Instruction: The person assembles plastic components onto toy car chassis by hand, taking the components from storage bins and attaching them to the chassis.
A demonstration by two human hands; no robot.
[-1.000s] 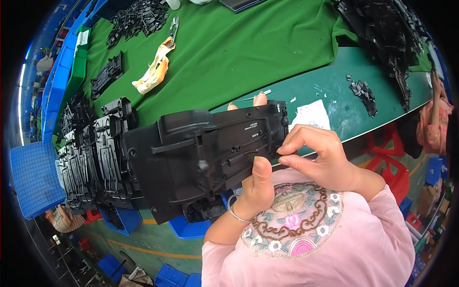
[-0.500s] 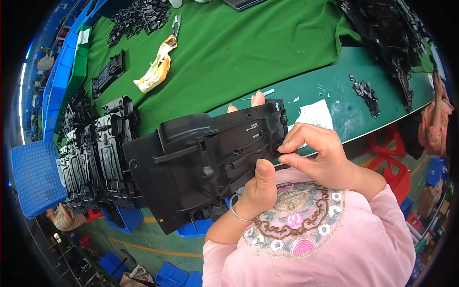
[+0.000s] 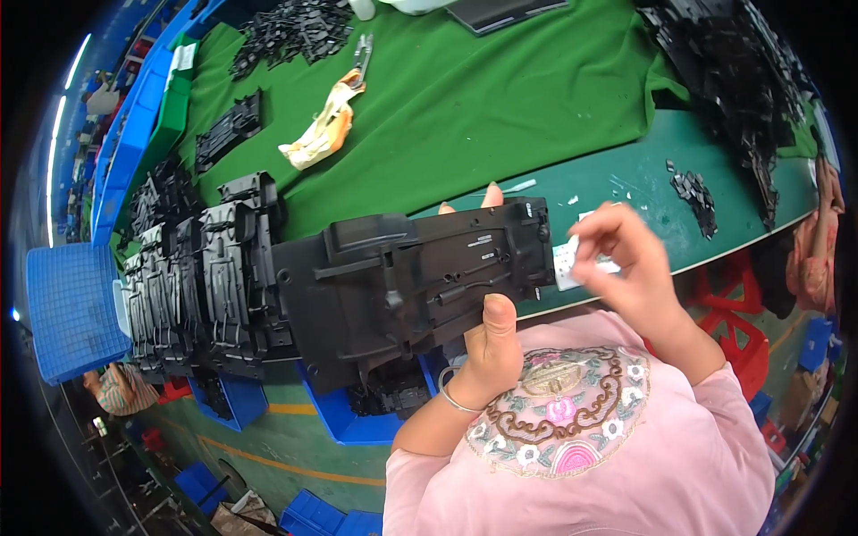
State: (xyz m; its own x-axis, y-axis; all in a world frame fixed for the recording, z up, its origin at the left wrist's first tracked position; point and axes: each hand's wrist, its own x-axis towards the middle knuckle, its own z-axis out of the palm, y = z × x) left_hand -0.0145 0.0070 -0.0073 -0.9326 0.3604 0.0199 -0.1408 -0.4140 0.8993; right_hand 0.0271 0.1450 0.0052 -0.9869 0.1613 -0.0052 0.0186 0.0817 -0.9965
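Observation:
A long moulded black plastic panel point(image 3: 420, 277) with ribs and raised bosses lies tilted across the middle of the view. My left hand point(image 3: 492, 344) is closed on its right part: the thumb presses the near edge, and fingertips show over the far edge. Just off the panel's right end is my right hand point(image 3: 630, 255), touching no part of the panel. Its fingers are curled and smeared by motion, so whether anything small is between them cannot be made out. Partly behind those fingers is a white printed paper point(image 3: 567, 268) on the table.
Several similar black panels point(image 3: 228, 277) stand stacked at the left beside a blue basket point(image 3: 76, 313). Cutting pliers point(image 3: 362, 58) with cloth-wrapped handles lie on the green cloth point(image 3: 474, 107). Small black pieces point(image 3: 693, 196) lie at the right, near a large black heap point(image 3: 733, 89). A blue bin point(image 3: 340, 415) sits below the panel.
My right hand has come away from the panel's right end, moving right and slightly up. The panel has levelled a little in my left hand, and the whole view has shifted slightly.

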